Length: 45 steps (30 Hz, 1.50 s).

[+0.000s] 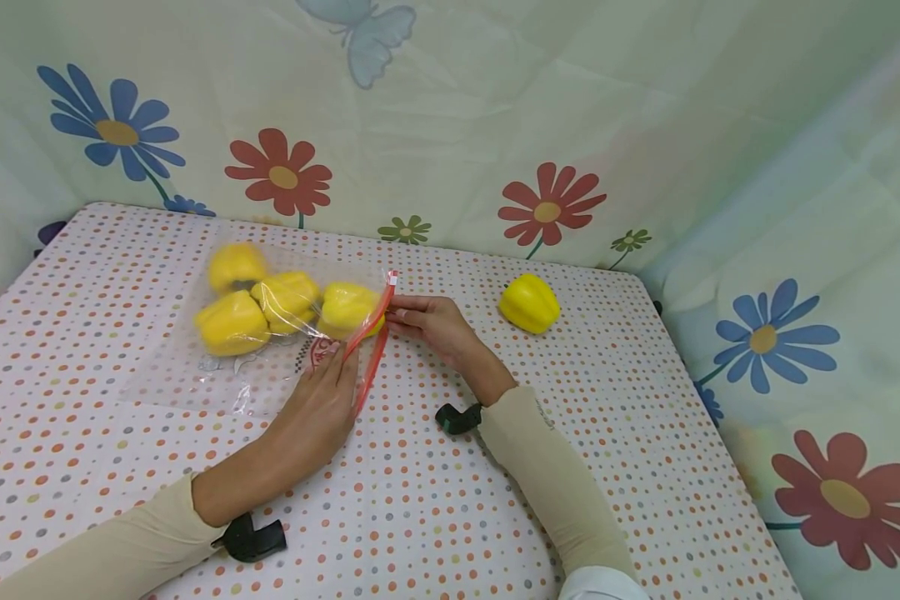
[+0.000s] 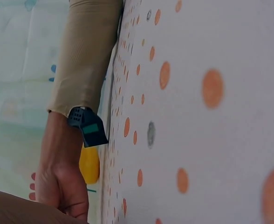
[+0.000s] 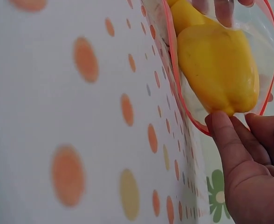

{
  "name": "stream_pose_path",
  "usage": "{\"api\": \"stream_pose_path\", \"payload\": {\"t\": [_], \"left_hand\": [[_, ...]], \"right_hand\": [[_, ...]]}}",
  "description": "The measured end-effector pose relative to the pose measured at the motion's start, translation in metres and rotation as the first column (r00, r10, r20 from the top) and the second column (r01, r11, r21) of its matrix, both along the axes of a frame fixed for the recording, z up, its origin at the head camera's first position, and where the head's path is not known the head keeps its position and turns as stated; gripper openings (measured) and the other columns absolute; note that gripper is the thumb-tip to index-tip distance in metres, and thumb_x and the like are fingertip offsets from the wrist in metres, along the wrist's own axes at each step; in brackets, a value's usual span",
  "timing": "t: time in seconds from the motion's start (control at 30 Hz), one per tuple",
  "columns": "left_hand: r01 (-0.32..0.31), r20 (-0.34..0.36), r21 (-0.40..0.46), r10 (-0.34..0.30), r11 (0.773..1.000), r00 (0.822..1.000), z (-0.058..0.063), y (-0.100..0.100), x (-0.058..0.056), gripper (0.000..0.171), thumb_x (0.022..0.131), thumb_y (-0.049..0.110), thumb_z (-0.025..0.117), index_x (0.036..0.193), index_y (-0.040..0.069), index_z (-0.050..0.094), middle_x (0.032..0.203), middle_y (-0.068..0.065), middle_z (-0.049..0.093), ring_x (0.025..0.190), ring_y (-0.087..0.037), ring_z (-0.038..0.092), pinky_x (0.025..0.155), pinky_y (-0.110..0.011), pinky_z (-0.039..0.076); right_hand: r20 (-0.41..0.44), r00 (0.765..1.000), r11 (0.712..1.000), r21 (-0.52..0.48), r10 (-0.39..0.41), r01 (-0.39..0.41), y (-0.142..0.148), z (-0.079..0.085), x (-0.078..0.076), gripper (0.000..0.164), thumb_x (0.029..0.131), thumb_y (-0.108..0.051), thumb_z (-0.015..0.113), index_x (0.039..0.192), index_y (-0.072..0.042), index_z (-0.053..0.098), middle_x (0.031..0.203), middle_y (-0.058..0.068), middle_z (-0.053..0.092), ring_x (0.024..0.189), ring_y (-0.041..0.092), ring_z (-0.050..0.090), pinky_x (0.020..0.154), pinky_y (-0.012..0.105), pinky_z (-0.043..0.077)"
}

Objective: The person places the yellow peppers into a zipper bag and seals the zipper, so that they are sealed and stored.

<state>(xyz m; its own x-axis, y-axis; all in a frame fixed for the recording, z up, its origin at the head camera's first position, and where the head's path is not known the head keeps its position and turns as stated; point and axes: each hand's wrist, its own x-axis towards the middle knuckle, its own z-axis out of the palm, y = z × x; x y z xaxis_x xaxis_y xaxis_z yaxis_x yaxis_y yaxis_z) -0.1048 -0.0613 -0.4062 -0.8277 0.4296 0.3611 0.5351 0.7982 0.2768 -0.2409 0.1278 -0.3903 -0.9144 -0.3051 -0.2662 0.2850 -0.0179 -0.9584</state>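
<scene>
A clear zip bag (image 1: 247,392) with a red zip edge lies on its side, its mouth facing right. Inside are several yellow bell peppers (image 1: 232,323). My left hand (image 1: 318,400) holds the near side of the mouth, fingers at the red edge, keeping it apart. Right at the mouth sits one yellow bell pepper (image 3: 218,65). The fingertips of my right hand (image 1: 435,329) press on the end of this pepper, fingers mostly straight. In the left wrist view the right hand (image 2: 62,186) shows, while the left hand's fingers are hidden there.
Another yellow bell pepper (image 1: 529,303) lies on the dotted tablecloth (image 1: 420,500), right of my right hand. A flower-printed curtain (image 1: 450,142) hangs behind the table and along its right side. Black wrist mounts (image 1: 251,540) jut from both sleeves.
</scene>
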Motion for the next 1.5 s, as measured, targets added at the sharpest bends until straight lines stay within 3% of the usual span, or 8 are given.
{"api": "stream_pose_path", "payload": {"t": [0.47,0.7,1.23,1.5], "left_hand": [[-0.020,-0.009,-0.009,0.020,1.000,1.000,-0.002,0.002,0.000,0.060,0.084,-0.001,0.069,0.134,-0.020,0.042,0.135,-0.039,0.043,0.124,-0.049,0.046,0.092,-0.062,0.042],[-0.029,0.010,-0.010,0.029,1.000,1.000,-0.001,0.002,0.000,0.061,0.084,0.000,0.069,0.135,-0.019,0.041,0.138,-0.038,0.042,0.126,-0.049,0.044,0.093,-0.063,0.040],[-0.038,0.011,-0.050,0.038,0.998,0.999,0.002,0.001,0.001,0.064,0.084,0.002,0.070,0.136,-0.019,0.039,0.138,-0.038,0.041,0.126,-0.048,0.045,0.093,-0.062,0.041],[-0.038,-0.044,-0.039,0.037,0.999,0.998,0.007,0.000,0.001,0.066,0.081,0.004,0.073,0.133,-0.020,0.042,0.135,-0.040,0.043,0.125,-0.049,0.045,0.096,-0.057,0.041]], "right_hand": [[0.007,1.000,0.999,-0.033,0.023,-0.023,-0.009,-0.002,0.000,0.033,0.098,0.008,0.048,0.130,0.010,0.054,0.124,0.022,0.061,0.110,0.028,0.063,0.089,0.032,0.051],[0.019,1.000,0.998,-0.058,0.020,-0.019,-0.012,-0.004,-0.002,0.033,0.097,0.010,0.047,0.129,0.012,0.054,0.124,0.024,0.060,0.103,0.025,0.065,0.087,0.032,0.052],[-0.012,0.996,0.996,0.021,0.086,-0.085,-0.011,-0.003,-0.001,0.033,0.097,0.008,0.049,0.129,0.010,0.056,0.122,0.024,0.062,0.102,0.025,0.066,0.087,0.034,0.052],[-0.056,0.993,0.993,0.063,0.106,-0.102,-0.010,-0.003,0.000,0.033,0.098,0.007,0.048,0.130,0.010,0.056,0.126,0.021,0.061,0.109,0.024,0.063,0.091,0.033,0.050]]}}
